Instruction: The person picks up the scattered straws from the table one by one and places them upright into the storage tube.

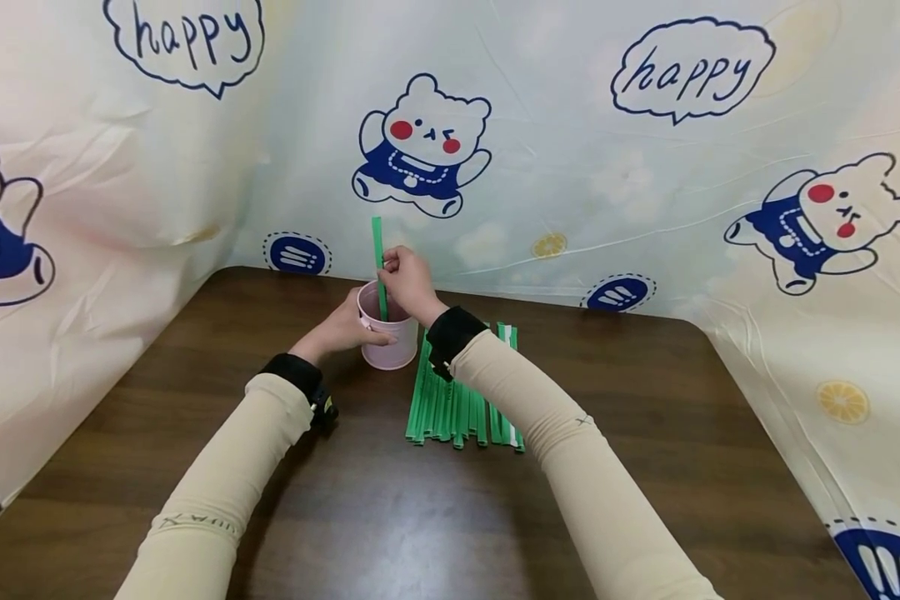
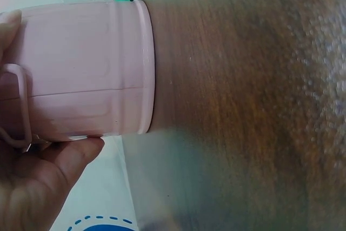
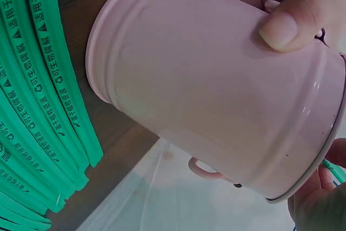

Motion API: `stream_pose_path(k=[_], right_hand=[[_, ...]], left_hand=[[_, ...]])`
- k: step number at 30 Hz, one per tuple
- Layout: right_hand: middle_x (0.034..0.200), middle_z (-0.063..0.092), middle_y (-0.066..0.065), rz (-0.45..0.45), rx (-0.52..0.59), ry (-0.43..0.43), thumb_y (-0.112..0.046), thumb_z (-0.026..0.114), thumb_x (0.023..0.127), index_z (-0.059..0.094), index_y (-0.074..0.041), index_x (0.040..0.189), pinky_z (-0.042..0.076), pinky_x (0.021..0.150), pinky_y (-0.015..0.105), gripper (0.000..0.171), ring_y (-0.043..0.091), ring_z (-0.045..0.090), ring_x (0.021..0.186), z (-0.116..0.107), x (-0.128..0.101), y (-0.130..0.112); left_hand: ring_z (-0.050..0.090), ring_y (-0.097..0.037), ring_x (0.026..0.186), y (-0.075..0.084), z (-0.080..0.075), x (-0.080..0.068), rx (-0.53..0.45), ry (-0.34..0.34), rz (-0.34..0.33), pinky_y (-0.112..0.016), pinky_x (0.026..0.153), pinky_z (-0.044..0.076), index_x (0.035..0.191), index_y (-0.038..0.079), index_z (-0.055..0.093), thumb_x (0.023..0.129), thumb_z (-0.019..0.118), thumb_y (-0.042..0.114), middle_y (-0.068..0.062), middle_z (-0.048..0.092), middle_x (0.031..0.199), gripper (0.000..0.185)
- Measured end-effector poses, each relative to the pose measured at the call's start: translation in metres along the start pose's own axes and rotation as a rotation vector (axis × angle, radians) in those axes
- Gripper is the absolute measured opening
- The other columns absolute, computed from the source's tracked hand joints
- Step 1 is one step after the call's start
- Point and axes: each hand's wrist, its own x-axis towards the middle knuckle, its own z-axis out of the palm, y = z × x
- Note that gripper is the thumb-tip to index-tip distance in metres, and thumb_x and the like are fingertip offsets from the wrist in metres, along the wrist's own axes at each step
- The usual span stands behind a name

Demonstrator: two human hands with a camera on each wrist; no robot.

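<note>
A small pink bucket (image 1: 390,348) stands on the table, my left hand (image 1: 342,325) gripping its left side with the thumb across the front. Above its mouth, my right hand (image 1: 409,286) pinches a green paper-wrapped straw (image 1: 377,242) that stands nearly upright, its lower end inside the bucket. In the left wrist view the bucket (image 2: 70,68) fills the left side, with left-hand fingers (image 2: 81,155) along its wall. The right wrist view shows the left thumb (image 3: 284,28) on the bucket (image 3: 211,85) and the right hand (image 3: 324,204) by its rim.
Several green wrapped straws (image 1: 450,408) lie side by side on the brown table (image 1: 390,508), just right of the bucket and partly under the right forearm. A printed cloth (image 1: 555,183) with bears hangs behind and around the table.
</note>
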Motion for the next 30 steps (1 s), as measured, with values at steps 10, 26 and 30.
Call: stream_pose_path(k=[10, 26, 30], right_hand=[[0.115, 0.072, 0.021, 0.001, -0.037, -0.012, -0.005, 0.057, 0.101, 0.063, 0.005, 0.130, 0.056, 0.086, 0.029, 0.031, 0.030, 0.069, 0.104, -0.008, -0.003, 0.012], [0.124, 0.068, 0.008, 0.114, -0.036, 0.011, -0.029, 0.065, 0.100, 0.059, -0.011, 0.136, 0.058, 0.083, 0.031, 0.040, 0.019, 0.069, 0.097, -0.121, 0.020, 0.158], [0.113, 0.069, 0.016, 0.231, -0.149, -0.001, -0.012, 0.062, 0.099, 0.064, 0.001, 0.122, 0.056, 0.085, 0.038, 0.026, 0.026, 0.068, 0.091, -0.148, -0.029, 0.153]], left_hand=[[0.055, -0.041, 0.121, -0.001, 0.007, 0.001, 0.017, -0.006, -0.041, -0.055, 0.105, 0.050, 0.146, -0.002, 0.039, 0.081, 0.080, 0.005, -0.028, 0.055, 0.136, 0.077], [0.056, -0.039, 0.124, 0.001, 0.001, -0.001, -0.043, 0.014, -0.021, -0.054, 0.109, 0.045, 0.142, 0.002, 0.049, 0.080, 0.082, 0.002, -0.025, 0.060, 0.136, 0.071], [0.056, -0.036, 0.123, 0.002, 0.005, 0.003, -0.039, 0.005, -0.012, -0.047, 0.106, 0.045, 0.143, 0.002, 0.049, 0.080, 0.082, 0.002, -0.025, 0.060, 0.135, 0.071]])
